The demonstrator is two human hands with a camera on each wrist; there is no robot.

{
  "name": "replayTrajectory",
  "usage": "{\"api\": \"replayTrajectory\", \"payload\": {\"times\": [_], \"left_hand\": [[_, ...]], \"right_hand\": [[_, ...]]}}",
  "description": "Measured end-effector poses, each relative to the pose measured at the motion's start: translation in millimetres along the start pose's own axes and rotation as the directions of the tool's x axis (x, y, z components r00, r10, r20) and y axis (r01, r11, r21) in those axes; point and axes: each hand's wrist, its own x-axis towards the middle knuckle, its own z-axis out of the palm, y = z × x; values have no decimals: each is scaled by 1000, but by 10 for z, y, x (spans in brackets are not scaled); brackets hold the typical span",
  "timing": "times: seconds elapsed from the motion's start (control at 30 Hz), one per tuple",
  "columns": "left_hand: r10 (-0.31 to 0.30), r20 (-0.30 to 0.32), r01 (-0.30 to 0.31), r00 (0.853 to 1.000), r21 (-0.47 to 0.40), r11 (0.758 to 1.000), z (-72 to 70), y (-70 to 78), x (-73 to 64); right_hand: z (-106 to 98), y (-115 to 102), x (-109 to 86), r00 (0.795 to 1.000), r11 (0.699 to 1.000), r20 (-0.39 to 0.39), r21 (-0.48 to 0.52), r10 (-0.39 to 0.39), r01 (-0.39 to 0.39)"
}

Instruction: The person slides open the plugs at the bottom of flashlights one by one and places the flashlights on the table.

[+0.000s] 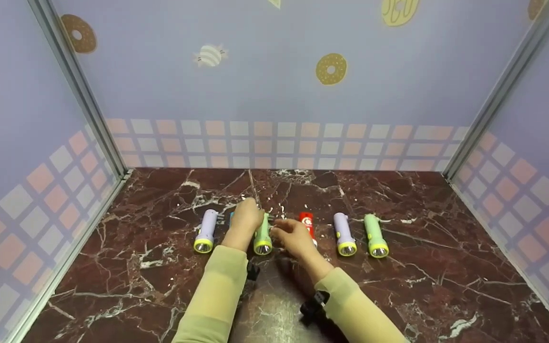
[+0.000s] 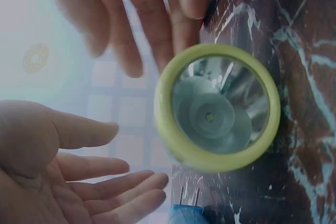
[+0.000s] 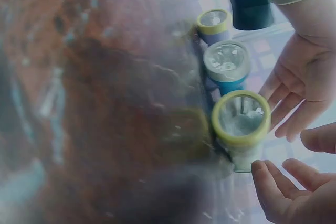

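A green flashlight [image 1: 262, 233] with a yellow rim lies between the two hands, its lens toward the camera; that yellow rim [image 2: 227, 162] fills the middle of the left wrist view. Beside it, my left hand [image 1: 247, 218] has its fingers extended, with a gap to the flashlight in the left wrist view. My right hand [image 1: 296, 238] is at the flashlight's right, fingers loosely bent and apart. Neither hand grips anything. A blue flashlight [image 3: 230, 84] is mostly hidden under the left hand in the head view. The right hand partly covers a red flashlight [image 1: 306, 220].
At the row's left end lies a purple flashlight [image 1: 208, 224]. Another purple flashlight [image 1: 343, 231] and a second green flashlight [image 1: 374, 233] lie at the right. All rest on a dark red marbled tabletop [image 1: 160, 286], enclosed by patterned walls [image 1: 274, 95] at the back and sides.
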Motion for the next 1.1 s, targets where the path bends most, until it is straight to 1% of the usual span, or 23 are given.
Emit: {"api": "replayTrajectory", "payload": {"times": [0.2, 0.33, 0.43, 0.6, 0.73, 0.83, 0.93, 1.03, 1.1], "left_hand": [[18, -7, -18, 1000, -62, 998, 19, 62, -3], [66, -27, -69, 997, -106, 992, 43, 95, -11], [106, -54, -112, 993, -130, 985, 68, 123, -16], [133, -67, -144, 989, -193, 971, 133, 182, -39], [148, -78, -162, 986, -219, 962, 196, 223, -55], [150, -81, -165, 985, -227, 960, 247, 254, -71], [161, -80, -176, 984, -232, 957, 295, 287, -89], [171, -64, -181, 983, -228, 957, 342, 321, -111], [171, -40, -176, 984, -238, 955, 373, 342, -126]], "right_hand": [[-106, -20, 21, 1000, 999, -12, 52, -13, 14], [-191, -38, 23, 999, 999, -47, 48, -4, 6], [-260, -49, 27, 997, 998, -73, 62, 13, -8], [-376, -53, 44, 994, 991, -101, 127, 45, -32], [-449, -38, 60, 990, 993, -131, 115, 48, -33], [-495, -23, 55, 986, 994, -156, 98, 52, -36], [-534, -1, 53, 982, 994, -183, 108, 45, -26], [-569, 34, 62, 979, 993, -200, 118, 49, -26], [-595, 64, 70, 977, 992, -208, 120, 55, -30]]}}
